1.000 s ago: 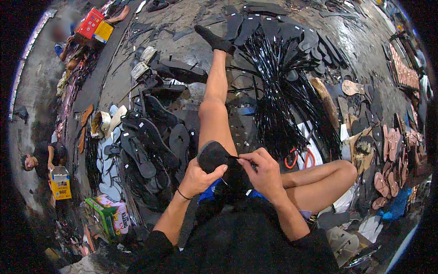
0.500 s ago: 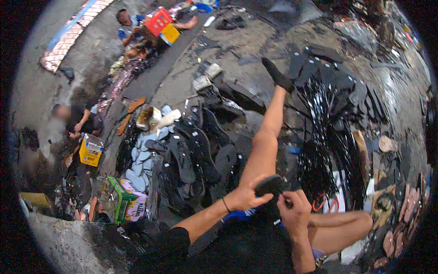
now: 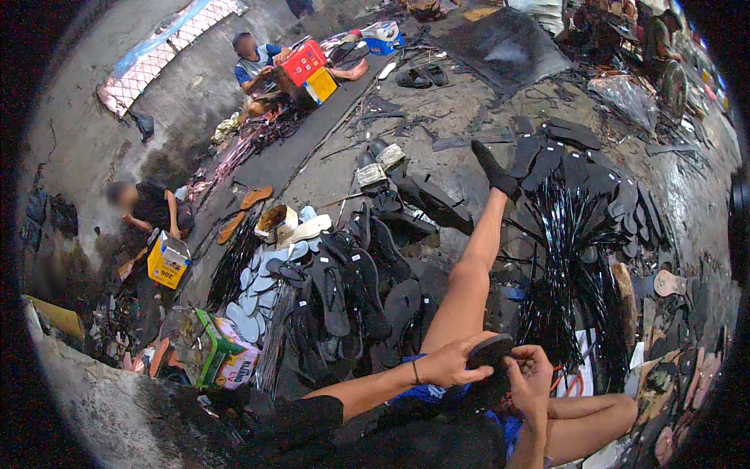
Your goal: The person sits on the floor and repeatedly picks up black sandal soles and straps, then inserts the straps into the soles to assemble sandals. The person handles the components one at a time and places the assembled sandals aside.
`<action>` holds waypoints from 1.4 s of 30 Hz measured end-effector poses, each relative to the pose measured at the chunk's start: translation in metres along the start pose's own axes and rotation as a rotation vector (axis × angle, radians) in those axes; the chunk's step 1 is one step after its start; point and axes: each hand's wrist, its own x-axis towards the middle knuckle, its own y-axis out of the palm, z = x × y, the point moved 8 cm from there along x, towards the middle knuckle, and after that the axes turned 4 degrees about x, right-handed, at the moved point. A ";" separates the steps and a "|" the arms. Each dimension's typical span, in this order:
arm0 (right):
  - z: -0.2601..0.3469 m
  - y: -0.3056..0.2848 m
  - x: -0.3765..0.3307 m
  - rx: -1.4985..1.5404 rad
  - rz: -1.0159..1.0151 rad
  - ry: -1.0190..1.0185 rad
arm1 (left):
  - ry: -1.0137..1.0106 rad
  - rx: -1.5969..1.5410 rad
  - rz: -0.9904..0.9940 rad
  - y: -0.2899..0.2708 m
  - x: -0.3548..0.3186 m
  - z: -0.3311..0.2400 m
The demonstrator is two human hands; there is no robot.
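A dark, rounded sandal sole (image 3: 491, 351) is held up over my lap, its far end tilted upward. My left hand (image 3: 449, 364) is closed around its left side, thumb across the near face. Against its right edge, my right hand (image 3: 531, 381) has thumb and forefinger pinched together; whatever is between them is too small or hidden to name. The lower part of the sole blends into my dark clothing. Beyond my left forearm lies a pile of black sandals (image 3: 330, 301), several with small white tags.
Bundles of shiny black strips (image 3: 564, 234) lie right of my outstretched leg, below rows of black soles (image 3: 574, 168). Grey-blue sole pieces (image 3: 248, 293) and a printed carton (image 3: 228, 352) are at left. Two people sit farther off beside a yellow box (image 3: 168, 259) and a red box (image 3: 305, 62).
The whole view has shifted, so the scene sits farther right and lower. Both hands stay at the sole, which is turned slightly and shows more of its rounded end.
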 end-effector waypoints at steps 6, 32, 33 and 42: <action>0.055 -0.032 0.004 -0.310 -0.145 -0.191 | -0.353 -0.604 -0.567 -0.042 -0.007 0.019; -0.057 0.063 0.042 0.699 0.497 0.314 | -0.319 -0.476 -0.438 -0.026 0.014 0.030; -0.055 0.067 0.045 0.701 0.494 0.334 | -0.322 -0.475 -0.471 -0.031 0.011 0.034; -0.129 -0.114 0.171 -0.998 -0.294 0.225 | -0.387 -0.221 -0.935 -0.156 -0.075 0.071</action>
